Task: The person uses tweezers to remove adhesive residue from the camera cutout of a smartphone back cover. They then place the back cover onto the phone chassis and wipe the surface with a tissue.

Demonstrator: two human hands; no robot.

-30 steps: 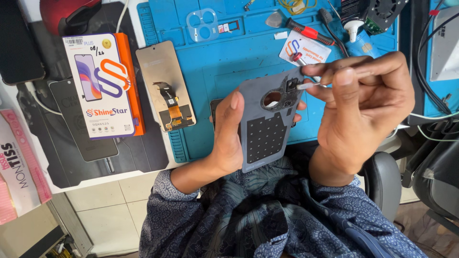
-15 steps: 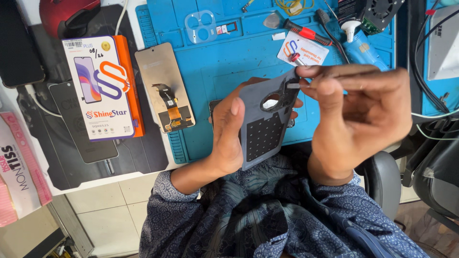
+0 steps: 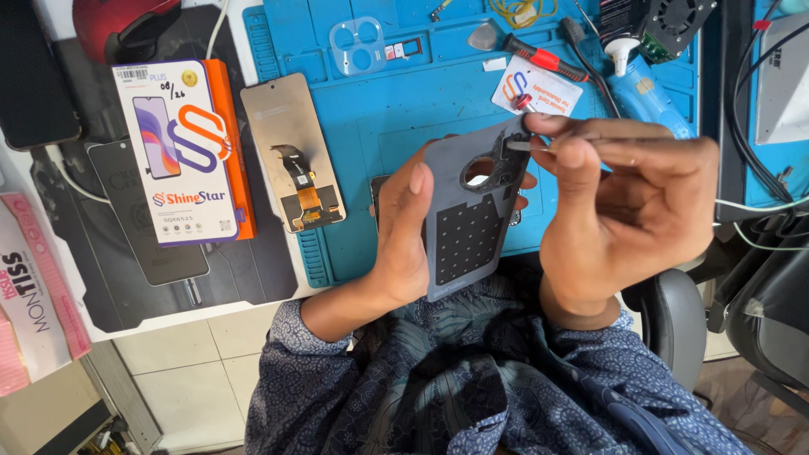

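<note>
Item in hand: we hold a grey phone back cover (image 3: pixel 472 219), inner side up, raised above the near edge of the blue repair mat (image 3: pixel 421 109). It has a round camera opening near its far end and a dark dotted pad on its lower half.

Our left hand (image 3: pixel 404 227) grips the cover's left edge, thumb laid over the face, the other fingers closed behind.

Our right hand (image 3: pixel 624 211) has its fingers pinched shut on a thin metal tool (image 3: pixel 527 145), whose tip touches the cover's far right corner beside the camera opening.

On the worktop, left of the cover: a phone display panel (image 3: pixel 291 160) lying face down with its flex cable showing, then a white and orange screen box (image 3: pixel 181 152).

Far side of the mat: a clear camera-lens frame (image 3: pixel 358 46), a red-handled tool (image 3: pixel 539 57), a small white card (image 3: pixel 535 88).
</note>
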